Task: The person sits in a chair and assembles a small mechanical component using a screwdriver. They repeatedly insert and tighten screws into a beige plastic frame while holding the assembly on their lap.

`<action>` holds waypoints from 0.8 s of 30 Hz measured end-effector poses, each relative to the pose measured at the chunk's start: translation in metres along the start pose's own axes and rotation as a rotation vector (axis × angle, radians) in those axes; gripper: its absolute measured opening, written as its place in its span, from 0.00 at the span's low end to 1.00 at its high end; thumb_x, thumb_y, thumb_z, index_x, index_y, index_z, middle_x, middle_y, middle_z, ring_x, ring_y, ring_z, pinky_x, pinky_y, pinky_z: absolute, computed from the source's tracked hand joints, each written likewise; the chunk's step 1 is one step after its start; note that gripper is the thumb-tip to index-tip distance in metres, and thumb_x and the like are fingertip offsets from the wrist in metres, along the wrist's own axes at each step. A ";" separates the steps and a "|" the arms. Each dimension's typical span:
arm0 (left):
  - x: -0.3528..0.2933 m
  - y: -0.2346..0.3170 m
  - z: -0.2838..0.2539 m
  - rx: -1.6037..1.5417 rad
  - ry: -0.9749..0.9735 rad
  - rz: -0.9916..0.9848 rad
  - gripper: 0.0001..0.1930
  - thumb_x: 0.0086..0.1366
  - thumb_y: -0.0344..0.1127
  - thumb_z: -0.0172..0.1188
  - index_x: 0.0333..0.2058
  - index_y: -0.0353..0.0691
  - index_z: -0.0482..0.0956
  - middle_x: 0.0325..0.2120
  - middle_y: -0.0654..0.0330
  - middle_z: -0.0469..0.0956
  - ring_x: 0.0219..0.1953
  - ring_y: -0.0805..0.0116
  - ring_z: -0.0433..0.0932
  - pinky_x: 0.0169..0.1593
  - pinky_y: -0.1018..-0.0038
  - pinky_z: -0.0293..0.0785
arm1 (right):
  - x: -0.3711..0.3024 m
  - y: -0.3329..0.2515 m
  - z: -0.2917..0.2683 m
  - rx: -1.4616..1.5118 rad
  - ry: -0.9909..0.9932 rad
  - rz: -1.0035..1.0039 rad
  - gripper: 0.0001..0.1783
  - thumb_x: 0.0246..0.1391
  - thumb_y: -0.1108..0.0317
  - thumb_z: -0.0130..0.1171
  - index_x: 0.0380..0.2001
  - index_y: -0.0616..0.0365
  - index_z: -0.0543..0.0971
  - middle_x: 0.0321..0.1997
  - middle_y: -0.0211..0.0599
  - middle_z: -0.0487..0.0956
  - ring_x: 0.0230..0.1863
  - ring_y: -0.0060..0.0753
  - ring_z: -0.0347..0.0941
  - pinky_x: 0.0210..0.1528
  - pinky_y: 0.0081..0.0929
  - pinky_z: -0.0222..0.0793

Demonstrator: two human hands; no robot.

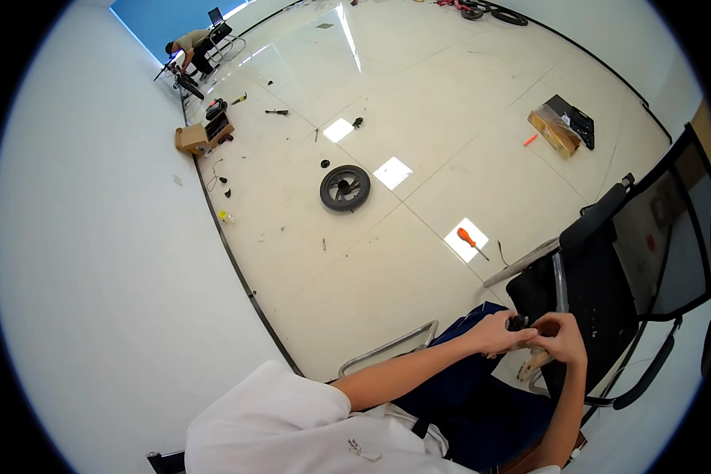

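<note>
Over my lap at the lower right, my two hands are close together with bent fingers. My left hand [495, 333] is closed around a small black part [517, 322], whose dark end shows above the fingers; its exact kind is too small to tell. My right hand [562, 338] meets it from the right, thumb and fingers pinched together; what they grip is hidden. Below the hands a pale beige shape [534, 365] shows, too unclear to name. An orange-handled screwdriver [468, 236] lies on the floor tiles ahead.
A black mesh chair [581, 308] stands close on my right. Farther off on the floor lie a spoked wheel with tyre [344, 188], a cardboard box [191, 140], an orange-yellow box [554, 133] beside a black case [574, 120], and small parts. Another person [193, 47] bends over a bike far left.
</note>
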State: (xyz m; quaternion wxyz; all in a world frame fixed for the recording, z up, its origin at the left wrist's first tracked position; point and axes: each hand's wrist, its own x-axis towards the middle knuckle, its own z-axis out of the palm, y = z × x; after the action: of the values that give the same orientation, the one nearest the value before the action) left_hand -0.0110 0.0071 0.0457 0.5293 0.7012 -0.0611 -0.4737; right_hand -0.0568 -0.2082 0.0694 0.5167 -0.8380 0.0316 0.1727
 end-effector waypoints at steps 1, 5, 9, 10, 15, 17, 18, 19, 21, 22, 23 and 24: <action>0.004 -0.008 -0.001 0.013 0.031 0.038 0.54 0.53 0.66 0.66 0.64 0.26 0.61 0.30 0.45 0.80 0.18 0.64 0.78 0.22 0.71 0.74 | 0.002 -0.001 0.000 -0.039 0.004 0.012 0.21 0.36 0.62 0.79 0.31 0.64 0.82 0.26 0.34 0.82 0.31 0.25 0.81 0.38 0.22 0.76; 0.020 -0.015 0.008 0.045 0.066 0.043 0.51 0.55 0.66 0.65 0.63 0.27 0.63 0.47 0.38 0.77 0.33 0.54 0.83 0.30 0.66 0.81 | 0.006 0.003 -0.006 -0.026 0.065 -0.068 0.26 0.34 0.57 0.82 0.34 0.59 0.82 0.30 0.30 0.80 0.32 0.21 0.77 0.36 0.23 0.75; 0.030 -0.022 0.005 0.027 0.108 0.037 0.44 0.57 0.66 0.64 0.58 0.31 0.71 0.46 0.40 0.77 0.33 0.53 0.84 0.25 0.68 0.82 | -0.015 0.003 -0.006 0.054 0.220 -0.054 0.22 0.45 0.60 0.74 0.39 0.62 0.81 0.34 0.34 0.82 0.38 0.23 0.78 0.43 0.23 0.74; 0.020 -0.006 0.002 0.003 0.026 0.000 0.38 0.59 0.62 0.64 0.54 0.34 0.73 0.33 0.47 0.80 0.24 0.61 0.82 0.21 0.73 0.77 | -0.031 0.007 -0.001 0.043 0.451 -0.070 0.14 0.54 0.63 0.67 0.38 0.63 0.81 0.34 0.34 0.82 0.38 0.23 0.78 0.43 0.22 0.73; 0.011 0.002 0.013 -0.019 0.044 0.058 0.27 0.63 0.57 0.62 0.43 0.34 0.78 0.26 0.56 0.78 0.19 0.71 0.76 0.19 0.76 0.74 | -0.100 0.081 0.081 0.359 1.208 -0.080 0.05 0.62 0.74 0.56 0.38 0.64 0.79 0.33 0.33 0.81 0.35 0.20 0.77 0.41 0.20 0.73; 0.011 0.004 0.017 -0.004 0.025 0.038 0.27 0.63 0.57 0.62 0.43 0.34 0.77 0.26 0.56 0.78 0.20 0.71 0.77 0.20 0.76 0.74 | -0.107 0.096 0.126 0.095 1.154 0.034 0.13 0.54 0.75 0.60 0.44 0.62 0.79 0.39 0.40 0.83 0.42 0.31 0.80 0.47 0.27 0.74; 0.010 0.002 0.016 -0.015 0.030 0.044 0.27 0.63 0.57 0.62 0.43 0.34 0.77 0.26 0.56 0.78 0.20 0.71 0.77 0.19 0.76 0.74 | -0.105 0.083 0.136 0.000 1.107 0.004 0.18 0.50 0.76 0.61 0.46 0.64 0.79 0.45 0.46 0.82 0.46 0.41 0.80 0.49 0.31 0.74; 0.010 0.001 0.016 -0.027 0.037 0.052 0.27 0.63 0.57 0.62 0.43 0.33 0.77 0.26 0.57 0.78 0.20 0.71 0.77 0.19 0.76 0.74 | -0.097 0.081 0.145 -0.028 1.093 -0.031 0.22 0.48 0.76 0.62 0.49 0.65 0.77 0.50 0.49 0.79 0.51 0.49 0.77 0.53 0.37 0.73; 0.013 0.003 0.017 -0.033 0.025 0.070 0.27 0.64 0.56 0.62 0.44 0.34 0.77 0.26 0.57 0.78 0.20 0.72 0.77 0.20 0.76 0.74 | -0.077 0.069 0.151 -0.282 1.073 -0.135 0.29 0.48 0.75 0.62 0.55 0.68 0.72 0.58 0.56 0.74 0.59 0.59 0.70 0.61 0.44 0.66; 0.013 0.002 0.018 -0.029 0.011 0.074 0.26 0.65 0.56 0.61 0.45 0.35 0.77 0.27 0.58 0.79 0.21 0.72 0.78 0.20 0.76 0.74 | -0.070 0.068 0.150 -0.370 1.048 -0.160 0.32 0.48 0.75 0.62 0.59 0.68 0.69 0.61 0.58 0.71 0.63 0.62 0.66 0.65 0.47 0.62; 0.017 -0.002 0.013 -0.032 0.022 0.087 0.26 0.66 0.56 0.61 0.46 0.36 0.77 0.28 0.59 0.80 0.21 0.73 0.78 0.20 0.76 0.74 | -0.061 0.064 0.146 -0.386 0.987 -0.204 0.36 0.48 0.73 0.61 0.63 0.67 0.65 0.66 0.58 0.65 0.66 0.62 0.61 0.68 0.48 0.57; 0.026 -0.016 0.011 -0.079 0.093 0.100 0.27 0.65 0.56 0.61 0.48 0.36 0.77 0.30 0.57 0.81 0.22 0.72 0.79 0.20 0.76 0.73 | -0.048 0.057 0.145 -0.405 0.921 -0.266 0.40 0.49 0.72 0.60 0.67 0.66 0.61 0.70 0.58 0.60 0.70 0.63 0.56 0.70 0.48 0.52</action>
State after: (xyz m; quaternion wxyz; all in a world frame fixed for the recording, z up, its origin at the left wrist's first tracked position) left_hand -0.0114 -0.0087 0.0168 0.5819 0.6970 -0.0528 -0.4156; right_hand -0.1522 -0.1136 -0.0230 0.2944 -0.9070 0.1151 -0.2782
